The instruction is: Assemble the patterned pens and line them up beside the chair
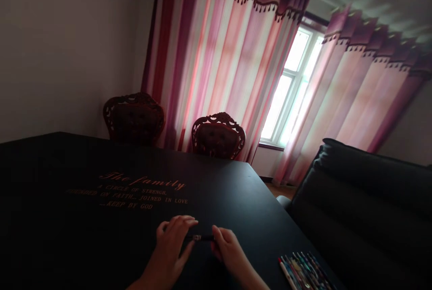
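A slim black pen (205,238) with a silvery band near its middle is held level, low over the black table. My right hand (229,246) pinches the pen's right end between thumb and fingers. Around the left end is my left hand (174,240), its thumb and fingers spread apart. The thumb tip lies close to the silvery band; whether it touches is unclear. The table hides nothing of the pen, but my left hand may cover its far tip.
Several pens (303,269) lie side by side at the right edge of the black table (232,191), which bears printed lettering. Two carved chairs (218,139) stand beyond it. A dark sofa (357,209) is on the right. Striped curtains (219,65) flank a window.
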{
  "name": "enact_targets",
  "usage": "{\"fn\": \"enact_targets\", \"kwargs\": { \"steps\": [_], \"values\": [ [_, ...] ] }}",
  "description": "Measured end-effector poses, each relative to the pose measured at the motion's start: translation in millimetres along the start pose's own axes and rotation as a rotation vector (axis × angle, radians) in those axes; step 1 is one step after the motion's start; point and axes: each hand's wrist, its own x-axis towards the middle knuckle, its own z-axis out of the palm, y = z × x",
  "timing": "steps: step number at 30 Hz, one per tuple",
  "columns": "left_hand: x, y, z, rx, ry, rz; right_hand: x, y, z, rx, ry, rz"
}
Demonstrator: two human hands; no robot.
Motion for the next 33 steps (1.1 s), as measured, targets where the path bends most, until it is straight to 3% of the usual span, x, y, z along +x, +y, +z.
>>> {"fn": "enact_targets", "kwargs": {
  "steps": [4, 9, 20, 26, 33],
  "values": [
    [3.0, 1.2, 0.3, 0.015, -0.066, -0.074, -5.5, 4.6, -6.0, 0.079, -0.001, 0.018],
    [9.0, 11.1, -5.2, 0.02, -0.169, -0.136, -8.6, 3.3, -17.8, -0.019, 0.022, -0.047],
    [8.7, 6.8, -3.7, -0.009, -0.177, -0.11, -15.2, -1.4, -25.7, -0.177, 0.037, -0.127],
    [10.1, 8.9, -6.3, -0.061, -0.213, -0.136, -17.1, -5.9, -33.3, -0.181, 0.119, -0.234],
    [10.1, 7.3, -5.3, -0.048, -0.215, -0.098, -14.9, -0.5, -34.1, -0.16, 0.067, -0.086]
  ]
}}
